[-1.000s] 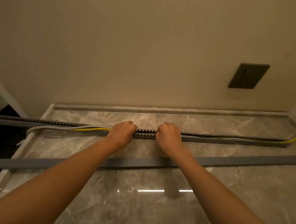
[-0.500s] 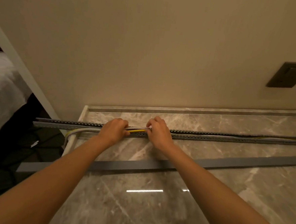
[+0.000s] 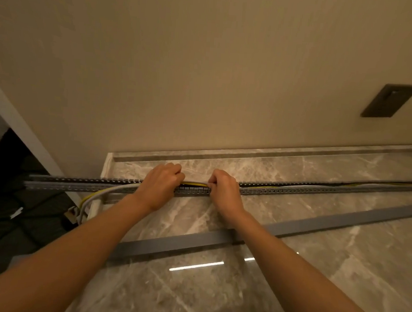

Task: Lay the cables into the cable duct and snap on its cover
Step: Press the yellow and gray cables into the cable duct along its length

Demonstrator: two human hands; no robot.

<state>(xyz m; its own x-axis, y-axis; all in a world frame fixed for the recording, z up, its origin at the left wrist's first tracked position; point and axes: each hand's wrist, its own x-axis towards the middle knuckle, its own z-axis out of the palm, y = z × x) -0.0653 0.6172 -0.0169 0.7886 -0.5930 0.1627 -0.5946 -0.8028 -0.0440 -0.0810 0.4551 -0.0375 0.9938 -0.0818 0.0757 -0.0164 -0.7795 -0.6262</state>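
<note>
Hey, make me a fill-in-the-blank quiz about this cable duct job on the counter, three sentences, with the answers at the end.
1. The left hand and right hand grip the cables at the slotted duct; one cable is white, the other ___.
2. The loose grey cover passes ___ both forearms.
3. The dark socket plate sits on the wall, to the ___ of the hands.

Missing words: yellow; under; right.

head view | faces forward and down | close above marble surface [image 3: 312, 297] | cable duct [image 3: 295, 190] across centre, wall [image 3: 206, 70] behind
</note>
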